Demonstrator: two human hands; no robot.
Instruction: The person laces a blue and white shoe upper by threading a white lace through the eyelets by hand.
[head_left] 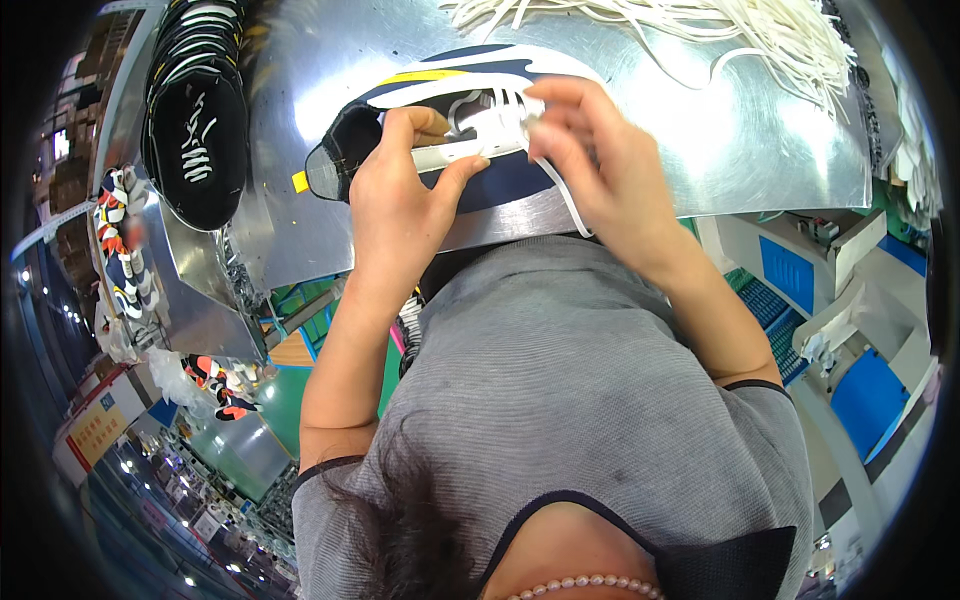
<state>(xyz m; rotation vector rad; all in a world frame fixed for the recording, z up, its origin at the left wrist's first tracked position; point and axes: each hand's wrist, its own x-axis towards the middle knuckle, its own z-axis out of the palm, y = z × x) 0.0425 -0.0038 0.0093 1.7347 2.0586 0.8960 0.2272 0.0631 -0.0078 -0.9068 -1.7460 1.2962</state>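
The shoe upper (470,120), dark blue with white panels and a yellow stripe, lay at the near edge of the metal table (700,130), directly in front of the person, with both hands on it. Its long axis ran across the view, the dark heel opening toward the person's left and the rounded toe toward the right and a little farther away. The left hand (400,200) gripped the upper from the near side close to the heel end, thumb on the near face and fingers curled over the top by the lacing area, so it was closed on the shoe and steadying it. The right hand (590,160) came in from the right and sat over the middle of the upper, its fingertips pinched narrow on a white lace (560,190), which hung down in a thin loop past the table edge beside the wrist. The lace end met the upper at the eyelets, just between the two hands, so the right hand was the nearer one to the lacing holes while the left held the body of the shoe. A heap of loose white laces (760,40) lay well apart at the far right of the table, and a stack of finished dark uppers (195,120) stood off to the left.
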